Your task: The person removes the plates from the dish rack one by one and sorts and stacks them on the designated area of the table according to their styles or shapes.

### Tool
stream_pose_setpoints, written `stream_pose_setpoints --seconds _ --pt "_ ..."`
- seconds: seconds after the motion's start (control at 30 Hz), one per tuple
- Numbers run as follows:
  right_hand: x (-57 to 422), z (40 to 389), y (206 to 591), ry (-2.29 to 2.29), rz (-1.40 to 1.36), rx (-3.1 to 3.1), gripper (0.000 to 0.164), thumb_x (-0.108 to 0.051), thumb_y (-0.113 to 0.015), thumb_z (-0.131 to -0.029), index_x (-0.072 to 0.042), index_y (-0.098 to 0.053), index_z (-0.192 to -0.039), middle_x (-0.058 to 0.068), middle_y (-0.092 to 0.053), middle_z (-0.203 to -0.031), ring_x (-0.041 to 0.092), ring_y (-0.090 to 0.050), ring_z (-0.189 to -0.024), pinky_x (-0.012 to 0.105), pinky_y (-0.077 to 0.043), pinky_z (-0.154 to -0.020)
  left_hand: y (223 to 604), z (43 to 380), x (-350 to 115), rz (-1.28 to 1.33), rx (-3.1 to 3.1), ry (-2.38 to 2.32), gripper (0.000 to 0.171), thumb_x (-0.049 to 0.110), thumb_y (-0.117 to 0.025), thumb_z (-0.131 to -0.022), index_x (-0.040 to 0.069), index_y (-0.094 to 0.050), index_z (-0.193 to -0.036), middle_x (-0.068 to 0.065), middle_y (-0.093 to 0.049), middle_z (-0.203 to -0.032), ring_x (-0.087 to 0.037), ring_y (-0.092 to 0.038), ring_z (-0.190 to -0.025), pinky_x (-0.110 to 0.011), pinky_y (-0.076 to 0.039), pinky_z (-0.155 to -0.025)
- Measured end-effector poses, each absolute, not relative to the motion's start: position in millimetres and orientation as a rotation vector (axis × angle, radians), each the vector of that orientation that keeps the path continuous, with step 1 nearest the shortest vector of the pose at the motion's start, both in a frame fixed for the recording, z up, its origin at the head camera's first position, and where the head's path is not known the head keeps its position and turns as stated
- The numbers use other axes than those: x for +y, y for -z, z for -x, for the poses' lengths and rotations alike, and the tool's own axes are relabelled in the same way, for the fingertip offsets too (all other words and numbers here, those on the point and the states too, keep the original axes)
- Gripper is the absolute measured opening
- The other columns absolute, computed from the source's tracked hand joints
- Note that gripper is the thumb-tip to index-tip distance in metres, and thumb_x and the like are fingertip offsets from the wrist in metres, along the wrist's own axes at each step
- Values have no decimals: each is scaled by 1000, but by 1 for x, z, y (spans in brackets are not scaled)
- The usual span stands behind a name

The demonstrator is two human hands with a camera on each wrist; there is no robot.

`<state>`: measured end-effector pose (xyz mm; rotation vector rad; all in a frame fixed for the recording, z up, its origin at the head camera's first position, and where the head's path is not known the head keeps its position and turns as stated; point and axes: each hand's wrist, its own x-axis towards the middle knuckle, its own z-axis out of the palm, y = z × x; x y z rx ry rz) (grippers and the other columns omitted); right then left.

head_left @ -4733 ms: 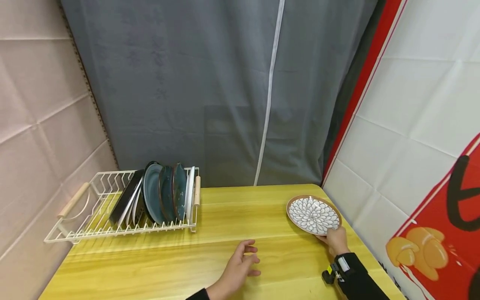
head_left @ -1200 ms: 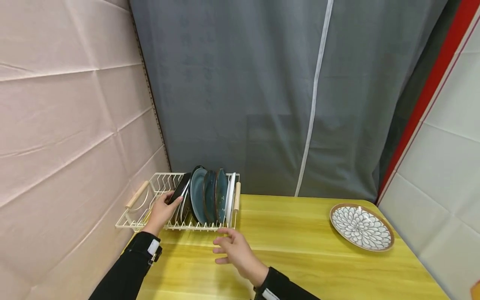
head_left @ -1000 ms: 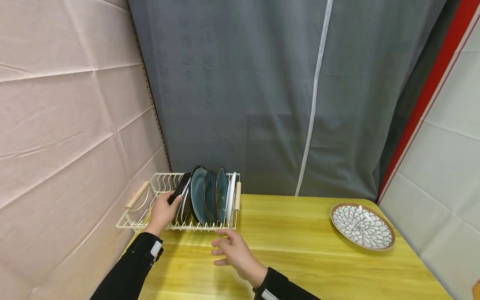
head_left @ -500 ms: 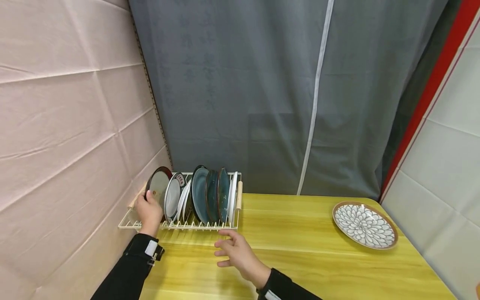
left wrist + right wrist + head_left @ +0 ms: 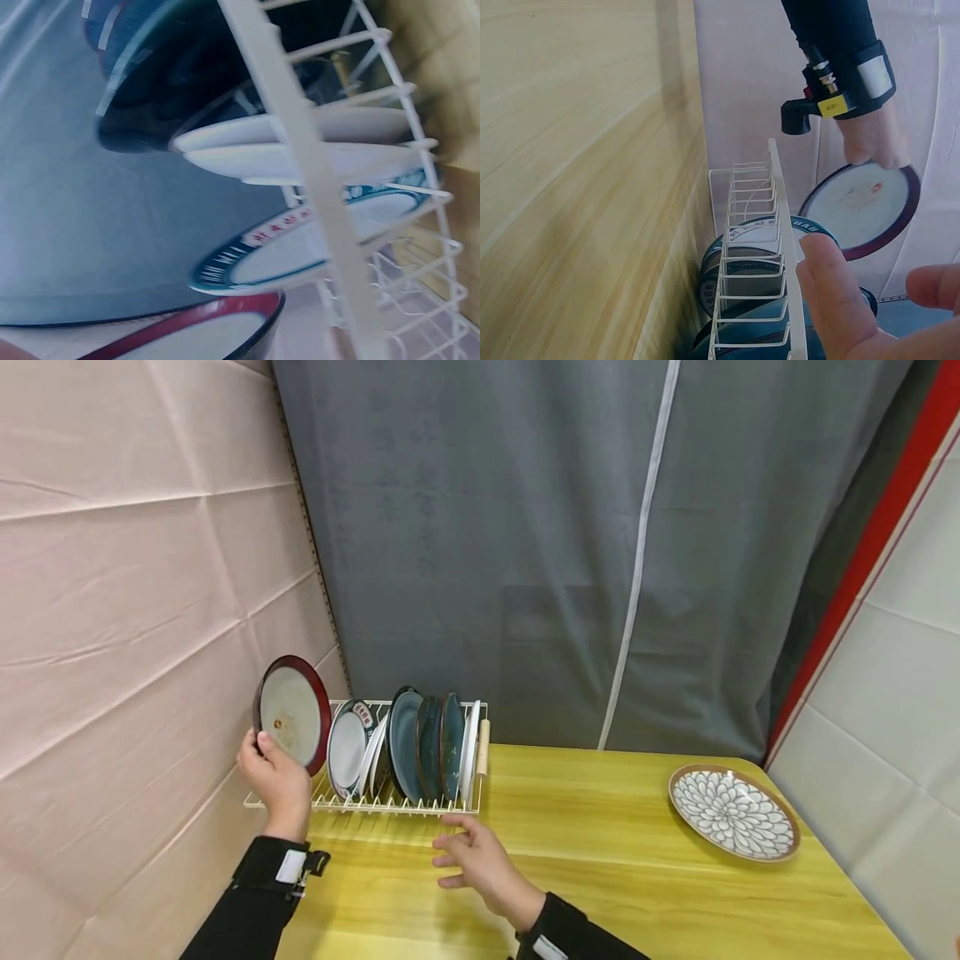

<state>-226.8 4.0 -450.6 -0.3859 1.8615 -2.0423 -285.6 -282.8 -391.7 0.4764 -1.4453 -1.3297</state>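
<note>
My left hand (image 5: 276, 778) grips the lower edge of a round plate (image 5: 291, 713) with a dark red rim and a whitish face marked by a small brown spot. It is raised above the left end of the white wire dish rack (image 5: 352, 807). In the left wrist view the red-rimmed plate (image 5: 202, 330) lies beside a white plate with a teal patterned rim (image 5: 277, 251) standing in the rack. Near the rack's front edge my right hand (image 5: 480, 864) hovers over the table, fingers apart and holding nothing. The rack partly hides behind its fingers in the right wrist view.
Several plates stand upright in the rack, among them blue ones (image 5: 406, 743) and white ones at the right end. A brown-rimmed plate with a petal pattern (image 5: 735, 812) lies on the wooden table (image 5: 600, 877) at right. Walls flank the table; a grey curtain (image 5: 480, 543) hangs behind.
The petal-patterned plate was let go at the table's right. My left hand drew the red-rimmed plate out of the rack, lifting it up and left. The right hand barely moved in the last second.
</note>
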Motion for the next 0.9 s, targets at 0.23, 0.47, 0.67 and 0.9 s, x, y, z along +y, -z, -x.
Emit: stream_pose_setpoints --seconds 0.23,0.47,0.67,0.9 --pt "12 230 448 2020 361 1860 46 -16 -53 -101 0 -43 -143 13 -63 -112 22 -67 -89 41 -61 -70 369 265 -268 -496 -1334 1421 48 32 -36 -107 3 -44 -145 -14 -47 -146 -16 -41 -134 -24 -29 -115" --pt "19 235 445 2033 336 1856 50 -20 -54 -102 2 -40 -145 12 -64 -114 23 -68 -93 41 -61 -72 356 243 -238 -291 -1074 1631 36 24 -41 -106 -4 -60 -118 -11 -64 -109 -20 -57 -106 -26 -45 -95" --pt "26 238 440 2047 316 1856 53 -23 -55 -102 1 -38 -147 12 -65 -114 26 -68 -95 40 -61 -73 363 229 -205 -135 -955 1884 42 28 -39 -107 -5 -57 -123 -13 -64 -117 -23 -56 -116 -26 -46 -99" --pt "33 239 436 2063 306 1860 54 -25 -52 -104 1 -37 -148 14 -64 -118 25 -68 -97 41 -61 -75 389 218 -177 -207 -1095 2034 49 33 -30 -108 -5 -51 -129 -5 -61 -122 -17 -50 -124 -21 -41 -104"
